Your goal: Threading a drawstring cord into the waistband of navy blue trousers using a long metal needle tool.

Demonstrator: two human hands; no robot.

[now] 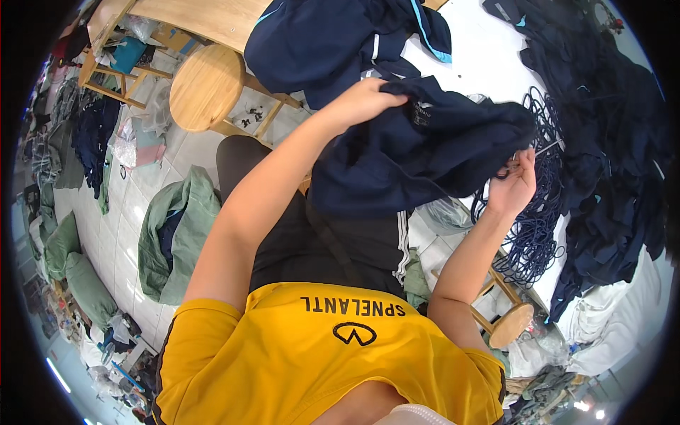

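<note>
A navy garment [418,159] hangs in front of me over my lap, with a printed mark inside its upper edge. My left hand [372,103] pinches that edge at its upper left corner. At the garment's right side, my right hand [516,185] is closed, fingertips together, around a thin metal tool [550,147] whose slim end points up and right. Dark loops show by the fingers; the tool's exact kind is unclear. Just beyond the right hand, a tangled heap of navy cords [528,244] lies on the white table [478,42].
More navy garments [312,46] lie at the table's far side, and a large dark pile [609,156] covers its right. Wooden stools [205,88] stand at left and lower right. A green sack [180,234] sits on the tiled floor [117,234], among bundles of cloth.
</note>
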